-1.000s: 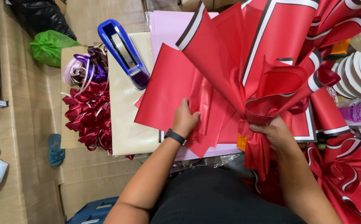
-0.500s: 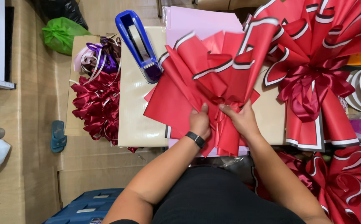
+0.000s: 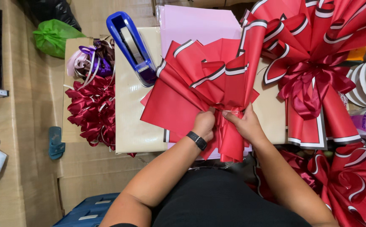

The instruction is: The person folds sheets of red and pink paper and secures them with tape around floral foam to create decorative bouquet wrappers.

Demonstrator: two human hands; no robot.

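A: Surface?

B: Low tan work board [image 3: 136,122] on a tan mat floor [image 3: 27,96]. Pink paper sheets [image 3: 200,25] lie at its far edge, a blue tape dispenser [image 3: 133,47] on its left part.

A: Hands?

B: Left hand [image 3: 203,123] and right hand [image 3: 244,123] both closed around the gathered neck of a red wrapping-paper fan [image 3: 200,88], which lies on the board, fanned away from the person.

A: Around it?

B: Dark red ribbon bows [image 3: 92,107] heaped left of the board, purple ribbon [image 3: 91,61] beyond them, a green bag [image 3: 55,35] farther out. To the right, a finished red wrap with a bow [image 3: 313,82]; white tape rolls [image 3: 365,82] at the edge.
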